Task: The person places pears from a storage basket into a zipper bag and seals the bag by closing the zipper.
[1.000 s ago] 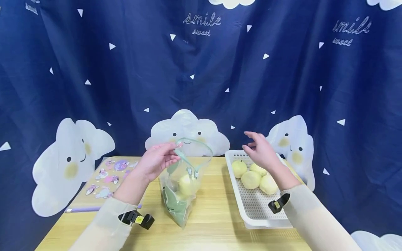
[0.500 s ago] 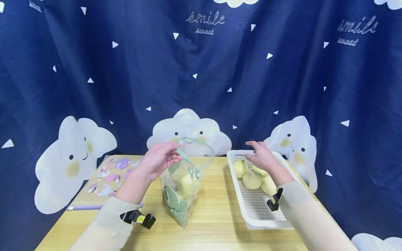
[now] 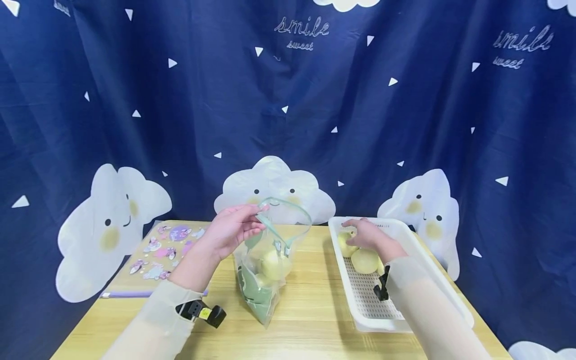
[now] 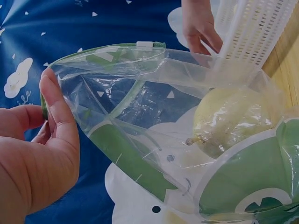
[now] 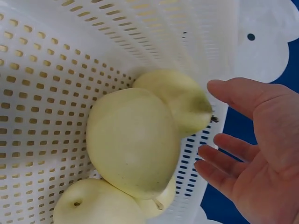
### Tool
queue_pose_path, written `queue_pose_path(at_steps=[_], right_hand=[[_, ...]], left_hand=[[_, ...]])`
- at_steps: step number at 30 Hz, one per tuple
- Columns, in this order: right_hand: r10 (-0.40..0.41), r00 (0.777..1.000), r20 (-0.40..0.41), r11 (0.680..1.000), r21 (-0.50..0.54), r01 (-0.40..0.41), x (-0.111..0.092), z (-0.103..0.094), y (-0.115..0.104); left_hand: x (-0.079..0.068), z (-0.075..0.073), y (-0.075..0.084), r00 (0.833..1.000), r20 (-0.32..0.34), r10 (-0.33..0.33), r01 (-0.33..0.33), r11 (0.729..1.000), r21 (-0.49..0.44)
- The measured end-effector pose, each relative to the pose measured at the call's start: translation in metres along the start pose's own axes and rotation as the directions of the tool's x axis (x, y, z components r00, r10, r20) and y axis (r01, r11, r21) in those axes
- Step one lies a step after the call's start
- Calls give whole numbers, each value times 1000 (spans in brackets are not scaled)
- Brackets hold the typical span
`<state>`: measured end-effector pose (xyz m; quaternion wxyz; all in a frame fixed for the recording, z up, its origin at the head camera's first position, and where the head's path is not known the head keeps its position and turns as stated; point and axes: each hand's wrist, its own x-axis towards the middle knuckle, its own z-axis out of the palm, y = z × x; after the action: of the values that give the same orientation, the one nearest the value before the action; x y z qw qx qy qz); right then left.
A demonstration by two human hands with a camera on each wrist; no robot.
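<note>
My left hand (image 3: 231, 230) pinches the rim of a clear zip bag (image 3: 257, 297) with green print, between thumb and fingers. The bag's mouth gapes, and a pale yellow pear (image 4: 229, 116) shows through the plastic. On the right, my right hand (image 3: 366, 235) reaches into a white slotted basket (image 3: 382, 326) of several pears. The right wrist view shows that hand's thumb and fingers spread beside a pear (image 5: 175, 98) with a dark stem, which lies against a larger pear (image 5: 133, 140). Nothing is held in it. In the head view, the hand and forearm hide some of the pears.
A flat pouch (image 3: 150, 255) with cartoon print and a purple zip edge lies at the table's left. The wooden table (image 3: 310, 295) ends at a dark blue curtain (image 3: 288, 135) with white clouds and triangles.
My right hand has come down and slightly left, from above the basket to the pears inside it. The left hand keeps its pinch on the zip bag. The head view has shifted slightly.
</note>
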<state>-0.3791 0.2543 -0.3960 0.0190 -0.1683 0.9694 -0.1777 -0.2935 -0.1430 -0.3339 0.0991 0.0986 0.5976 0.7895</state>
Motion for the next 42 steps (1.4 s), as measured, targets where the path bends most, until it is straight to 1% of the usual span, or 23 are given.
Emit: queue_pose_path(at_steps=[5,10,13,16,20,26,30,32,34,36,38,40,42], right_hand=[[-25,999,37,999,-20,26,3,7,-1],[31,997,71,999,-24,-30,8,14,0],[52,996,72,998,-36,-49,10,19,1],[23,998,62,997,-72,-19,13,22,1],[-5,998,63,996,-94,11,13,24,0],[-30,998,48,996,-87,34,6,23,-1],[-37,999,18,999,-27,38,-1,15,-2],[-60,998,-8,998,-10,60,-4,11,-1],[-89,995,-44,996,-13,89,-7,8,0],[-110,989,-95,994,-32,107,-9,5,2],[-112,982,-151,993,-45,107,-13,3,3],[-108,973,-206,994,-51,100,-16,-1,3],[-114,958,-262,993,-52,104,-21,-5,2]], left_hand=[[0,1,1,1000,-1,1,-1,1000,12],[0,2,1,1000,-1,-2,2,1000,17],[0,3,1,1000,-2,-4,4,1000,11],[0,3,1,1000,-10,-9,9,1000,4],[0,3,2,1000,-13,-6,6,1000,0],[0,2,2,1000,-2,-2,2,1000,1],[0,2,1,1000,-12,-3,3,1000,-6],[0,2,1,1000,-11,-6,5,1000,-7],[0,2,0,1000,-16,-9,8,1000,-12],[-1,2,0,1000,-10,-9,9,1000,-11],[-1,3,0,1000,-9,-9,9,1000,-13],[-1,3,0,1000,-9,-9,9,1000,-18],[-1,4,-1,1000,-1,-10,10,1000,-19]])
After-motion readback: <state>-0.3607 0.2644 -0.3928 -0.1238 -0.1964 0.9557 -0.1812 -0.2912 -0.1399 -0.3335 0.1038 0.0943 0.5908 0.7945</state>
